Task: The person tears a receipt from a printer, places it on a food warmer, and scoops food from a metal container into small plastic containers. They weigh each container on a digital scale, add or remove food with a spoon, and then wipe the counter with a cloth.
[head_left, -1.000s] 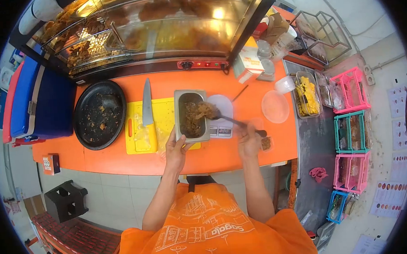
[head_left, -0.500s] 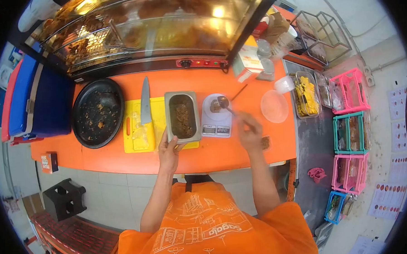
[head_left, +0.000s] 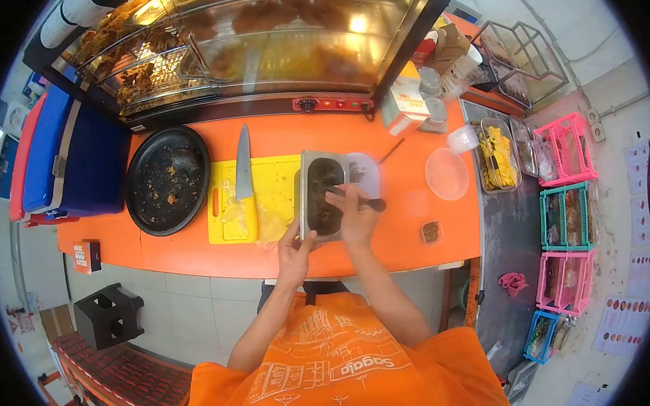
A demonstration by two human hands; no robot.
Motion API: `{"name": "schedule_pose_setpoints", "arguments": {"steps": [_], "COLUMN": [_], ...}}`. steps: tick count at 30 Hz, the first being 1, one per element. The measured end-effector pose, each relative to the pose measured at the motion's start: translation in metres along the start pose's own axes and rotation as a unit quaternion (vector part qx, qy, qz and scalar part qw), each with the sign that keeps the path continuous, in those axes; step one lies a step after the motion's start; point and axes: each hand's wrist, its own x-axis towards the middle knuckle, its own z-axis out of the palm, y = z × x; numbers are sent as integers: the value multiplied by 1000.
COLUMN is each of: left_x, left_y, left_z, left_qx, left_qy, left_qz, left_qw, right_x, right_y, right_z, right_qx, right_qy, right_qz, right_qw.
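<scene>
A metal container (head_left: 304,196) with dark brown food inside is tilted near the middle of the orange table. My left hand (head_left: 295,249) grips its lower left side. Over the container's right side, my right hand (head_left: 353,215) holds a spoon (head_left: 374,204), its dark handle pointing right and its bowl end down in the food. Partly hidden behind the container and hand is a white scale (head_left: 368,178). A knife (head_left: 243,163) lies on the yellow cutting board (head_left: 280,172) to the left, beside crumpled clear plastic.
A black round pan (head_left: 151,200) with crumbs and a blue cooler (head_left: 83,155) stand left. A lit food display case (head_left: 263,108) spans the back. Right are a clear round lid (head_left: 447,174), a small brown-filled packet (head_left: 431,232) and a tray of yellow food (head_left: 498,155).
My right hand has moved left with the spoon, from the scale into the metal container. The container has shifted right and tilted, now covering part of the scale.
</scene>
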Motion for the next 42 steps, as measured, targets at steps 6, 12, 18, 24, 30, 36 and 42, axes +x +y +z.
{"name": "schedule_pose_setpoints", "arguments": {"steps": [6, 12, 18, 24, 30, 36, 42], "left_x": [7, 19, 17, 14, 15, 21, 26], "left_y": [9, -1, 2, 2, 0, 0, 0], "left_z": [0, 0, -1, -2, 1, -1, 4], "left_qx": [-44, -71, -79, -48, -15, -51, -79], "left_qy": [29, 31, 31, -19, -3, 41, 23], "left_qz": [-3, -9, -12, 6, -5, -21, -16], "left_qw": [999, 997, 996, 999, 1000, 998, 996], "right_x": [7, 9, 5, 22, 3, 10, 14], "right_y": [25, 5, -21, -31, 21, 8, -5], "right_z": [-28, -37, -44, -30, -35, -53, -62], "right_qx": [137, 164, -12, -308, -113, 86, 180], "right_qy": [99, 125, -39, -203, -67, 93, 92], "right_qz": [118, 143, 26, -317, -61, 86, 100], "right_qw": [979, 968, 999, 874, 990, 988, 974]}}
